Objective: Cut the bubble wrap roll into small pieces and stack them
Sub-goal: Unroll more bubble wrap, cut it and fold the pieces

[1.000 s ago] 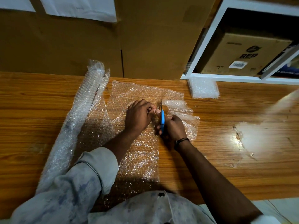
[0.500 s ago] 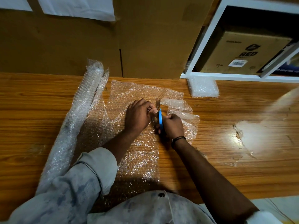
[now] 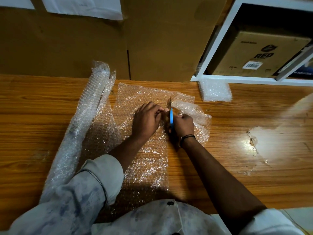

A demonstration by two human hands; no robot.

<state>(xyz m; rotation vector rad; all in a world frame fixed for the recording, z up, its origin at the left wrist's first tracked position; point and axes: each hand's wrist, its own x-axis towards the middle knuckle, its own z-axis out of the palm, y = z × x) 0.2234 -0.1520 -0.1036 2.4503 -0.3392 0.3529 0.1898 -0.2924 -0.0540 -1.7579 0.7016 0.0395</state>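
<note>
A clear bubble wrap sheet (image 3: 145, 160) lies unrolled on the wooden table (image 3: 228, 167), still joined to the roll (image 3: 84, 116) at the left. My right hand (image 3: 183, 124) grips blue-handled scissors (image 3: 171, 116), blades pointing away from me into the sheet. My left hand (image 3: 146, 120) pinches the wrap right beside the blades. The partly cut strip (image 3: 194, 114) curls up to the right of the scissors. A small stack of cut pieces (image 3: 215, 90) sits at the back right, by the shelf.
Large cardboard boxes (image 3: 152, 39) stand along the table's back edge. A white shelf (image 3: 220, 39) at the back right holds a printed carton (image 3: 254, 53). A glare patch and torn laminate (image 3: 254, 141) mark the table on the right.
The scissors and both hands have crept a little farther away from me along the cut line. The roll and the stack have not moved.
</note>
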